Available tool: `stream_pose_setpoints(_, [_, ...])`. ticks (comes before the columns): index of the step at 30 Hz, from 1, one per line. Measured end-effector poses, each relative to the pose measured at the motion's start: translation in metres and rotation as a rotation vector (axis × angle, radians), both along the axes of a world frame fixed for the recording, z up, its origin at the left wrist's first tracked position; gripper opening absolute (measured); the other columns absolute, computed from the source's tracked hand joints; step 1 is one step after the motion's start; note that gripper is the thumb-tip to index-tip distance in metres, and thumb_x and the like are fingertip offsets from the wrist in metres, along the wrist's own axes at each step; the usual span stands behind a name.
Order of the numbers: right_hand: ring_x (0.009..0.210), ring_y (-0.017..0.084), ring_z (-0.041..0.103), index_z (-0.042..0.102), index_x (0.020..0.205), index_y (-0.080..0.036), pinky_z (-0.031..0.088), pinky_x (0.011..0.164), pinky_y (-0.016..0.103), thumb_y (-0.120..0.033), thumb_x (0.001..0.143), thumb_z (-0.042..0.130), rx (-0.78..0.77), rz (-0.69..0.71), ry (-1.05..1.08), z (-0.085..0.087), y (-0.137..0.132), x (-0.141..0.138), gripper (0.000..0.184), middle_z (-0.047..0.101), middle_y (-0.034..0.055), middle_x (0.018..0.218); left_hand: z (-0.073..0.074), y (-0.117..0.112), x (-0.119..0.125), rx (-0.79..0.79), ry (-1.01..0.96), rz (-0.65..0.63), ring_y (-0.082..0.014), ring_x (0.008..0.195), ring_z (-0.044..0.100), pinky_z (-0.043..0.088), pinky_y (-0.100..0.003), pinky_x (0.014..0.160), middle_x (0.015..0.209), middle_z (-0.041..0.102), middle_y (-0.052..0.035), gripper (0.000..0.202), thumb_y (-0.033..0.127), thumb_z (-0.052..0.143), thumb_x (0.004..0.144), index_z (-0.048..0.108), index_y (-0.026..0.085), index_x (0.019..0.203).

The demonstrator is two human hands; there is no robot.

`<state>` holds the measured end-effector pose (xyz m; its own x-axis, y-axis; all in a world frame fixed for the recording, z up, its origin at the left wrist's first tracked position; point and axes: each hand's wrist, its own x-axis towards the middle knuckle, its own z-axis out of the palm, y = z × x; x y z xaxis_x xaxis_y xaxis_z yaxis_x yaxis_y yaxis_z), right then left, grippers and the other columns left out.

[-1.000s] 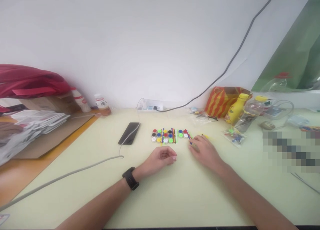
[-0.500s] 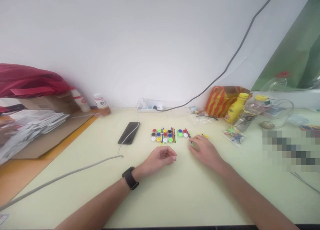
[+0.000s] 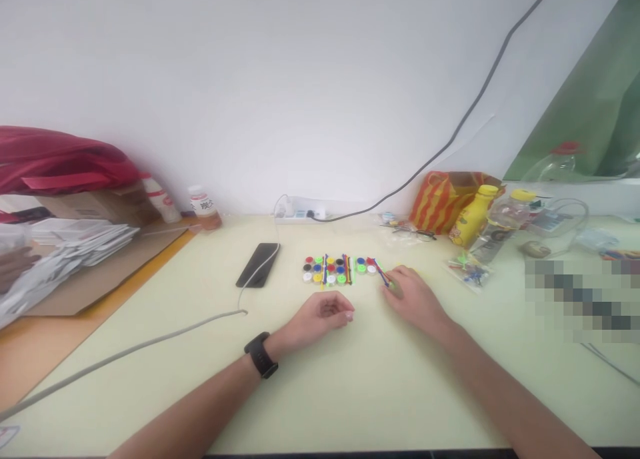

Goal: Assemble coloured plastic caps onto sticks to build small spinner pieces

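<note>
My left hand [image 3: 320,319] rests on the table with its fingers curled and thumb meeting fingertip; no object shows in it. A black watch is on that wrist. My right hand [image 3: 413,296] has thumb and forefinger closed round the lower ends of thin coloured sticks [image 3: 381,272], red and blue, with a bit of green between the fingers. Left of them stand small round discs [image 3: 371,270] in several colours, set out in short rows. Other thin sticks [image 3: 347,270] lie upright between the groups of discs. Part of the sticks at my right fingers is hidden.
A black phone [image 3: 258,266] with a white cable lies left of the discs. A bag of small coloured parts [image 3: 469,270], a yellow bottle [image 3: 473,216] and a striped bag [image 3: 430,202] are at the right. Another person's hand [image 3: 17,266] is by white packets [image 3: 83,242] at far left.
My right hand has shifted slightly right, away from the discs, and more of the red and blue sticks shows. My left hand has stayed in place. The other person's hand has moved.
</note>
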<state>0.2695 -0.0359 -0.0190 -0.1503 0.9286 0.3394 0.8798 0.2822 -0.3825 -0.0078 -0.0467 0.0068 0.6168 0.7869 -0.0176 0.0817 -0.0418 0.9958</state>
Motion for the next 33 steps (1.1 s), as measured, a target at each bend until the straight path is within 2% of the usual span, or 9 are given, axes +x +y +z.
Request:
stream_pose_setpoints(5, [0.110,0.028,0.061,0.069,0.114,-0.022,0.047,0.095,0.040,-0.030,0.092,0.058,-0.013,0.019,-0.026,-0.001,-0.001,0.000,0.026,0.068,0.0101,0.113,0.000,0.000,0.000,-0.001,0.017,-0.002,-0.0167,0.084,0.064,0.051,-0.029,0.079,0.089,0.069,-0.0058,0.028,0.043,0.077,0.087,0.072,0.016,0.094])
stream_pose_setpoints(13, [0.108,0.028,0.062,0.069,0.101,-0.020,0.047,0.096,0.040,-0.035,0.093,0.058,-0.014,0.005,-0.051,-0.003,0.002,0.000,0.020,0.067,0.0120,0.112,0.000,0.000,0.000,0.000,0.027,-0.002,-0.0158,0.085,0.063,0.050,-0.028,0.079,0.090,0.068,-0.0052,0.027,0.042,0.076,0.088,0.071,0.016,0.096])
stream_pose_setpoints(17, [0.107,0.028,0.063,0.068,0.101,-0.020,0.048,0.095,0.040,-0.033,0.092,0.058,0.006,0.009,-0.032,-0.003,0.002,0.001,0.019,0.068,0.0109,0.111,0.000,0.000,0.000,-0.008,0.028,-0.009,-0.0156,0.086,0.063,0.050,-0.028,0.081,0.091,0.068,-0.0052,0.026,0.041,0.075,0.089,0.070,0.016,0.096])
stream_pose_setpoints(24, [0.116,0.029,0.060,0.060,0.126,-0.023,0.048,0.099,0.043,-0.031,0.092,0.056,0.042,0.019,0.049,-0.003,0.000,0.002,0.035,0.068,0.0099,0.121,0.000,-0.001,0.000,-0.009,0.022,-0.014,-0.0158,0.085,0.062,0.050,-0.029,0.080,0.091,0.068,-0.0052,0.026,0.040,0.075,0.090,0.070,0.016,0.096])
stream_pose_setpoints(33, [0.128,0.032,0.052,0.060,0.132,-0.021,0.045,0.107,0.047,-0.036,0.096,0.054,0.082,0.098,-0.003,-0.014,0.009,0.001,0.039,0.064,0.0134,0.132,0.002,-0.001,0.001,0.000,0.039,-0.008,-0.0157,0.086,0.062,0.049,-0.029,0.081,0.091,0.068,-0.0052,0.026,0.040,0.076,0.089,0.071,0.015,0.095])
